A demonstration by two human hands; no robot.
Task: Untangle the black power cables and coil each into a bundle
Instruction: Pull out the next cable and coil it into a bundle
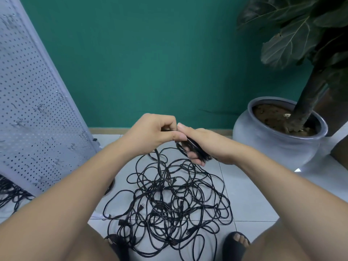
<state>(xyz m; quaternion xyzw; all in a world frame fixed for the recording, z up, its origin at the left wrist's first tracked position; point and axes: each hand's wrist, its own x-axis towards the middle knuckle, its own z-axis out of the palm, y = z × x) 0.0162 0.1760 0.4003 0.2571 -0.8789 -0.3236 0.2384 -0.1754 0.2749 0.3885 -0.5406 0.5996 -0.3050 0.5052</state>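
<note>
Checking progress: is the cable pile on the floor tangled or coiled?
Tangled: the cable pile sprawls in loose, crossing loops across the floor tiles.

Thin black cables (169,204) look matt and rubbery on smooth, faintly glossy pale floor tiles (250,200); the round grey-blue ceramic pot (273,146) is glazed; the white perforated metal panel (37,113) looks matt.
</note>
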